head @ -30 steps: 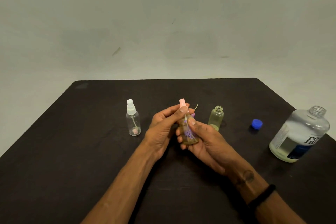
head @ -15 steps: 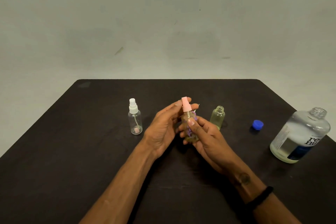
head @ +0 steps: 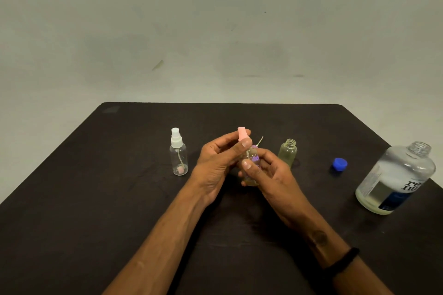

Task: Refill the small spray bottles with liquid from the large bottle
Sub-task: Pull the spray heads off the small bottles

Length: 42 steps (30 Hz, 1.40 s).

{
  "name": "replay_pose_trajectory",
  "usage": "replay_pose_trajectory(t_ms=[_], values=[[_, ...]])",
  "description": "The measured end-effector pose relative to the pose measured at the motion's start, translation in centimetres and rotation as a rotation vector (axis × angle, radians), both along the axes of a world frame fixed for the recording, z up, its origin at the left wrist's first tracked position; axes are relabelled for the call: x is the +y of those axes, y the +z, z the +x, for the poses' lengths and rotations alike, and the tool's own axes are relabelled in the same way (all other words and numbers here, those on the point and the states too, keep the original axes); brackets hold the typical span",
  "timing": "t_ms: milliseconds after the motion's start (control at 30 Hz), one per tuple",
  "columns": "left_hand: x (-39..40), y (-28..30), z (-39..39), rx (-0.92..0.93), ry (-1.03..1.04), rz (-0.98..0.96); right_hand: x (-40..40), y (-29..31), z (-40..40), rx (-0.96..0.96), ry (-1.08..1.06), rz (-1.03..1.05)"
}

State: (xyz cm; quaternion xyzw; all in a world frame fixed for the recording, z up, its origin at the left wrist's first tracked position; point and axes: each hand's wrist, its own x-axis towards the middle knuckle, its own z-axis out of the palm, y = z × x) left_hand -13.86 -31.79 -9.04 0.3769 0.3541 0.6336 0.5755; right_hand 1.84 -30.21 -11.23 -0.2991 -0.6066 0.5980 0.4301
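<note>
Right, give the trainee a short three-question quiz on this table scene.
1. True or false: the large bottle has its cap on.
2. What does the left hand pinch: A) the blue cap, B) the pink spray top, C) the white spray top?
3. Which small bottle stands with its neck open, with no top?

Key
1. False: its neck is open and the blue cap lies on the table beside it.
2. B; the right hand holds that bottle's body.
3. The yellowish bottle, right of the hands.
</note>
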Motion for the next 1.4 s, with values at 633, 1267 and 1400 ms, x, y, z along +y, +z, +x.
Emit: replay_pose_trajectory(t_ms=[633, 1267, 1400], values=[[1.3, 0.0, -0.5, -0.233, 0.273, -0.041, -0.5, -0.1, 0.1, -0.136, -0.224, 0.116], [0.8, -0.2, -0.5, -0.42, 0.294, -0.054, -0.9, -0.4, 0.5, -0.18, -0.29, 0.156], [0.9, -0.9, 0.3, -0.478, 0.282, -0.08, -0.8, -0.5, 0.6, -0.169, -0.286, 0.151]])
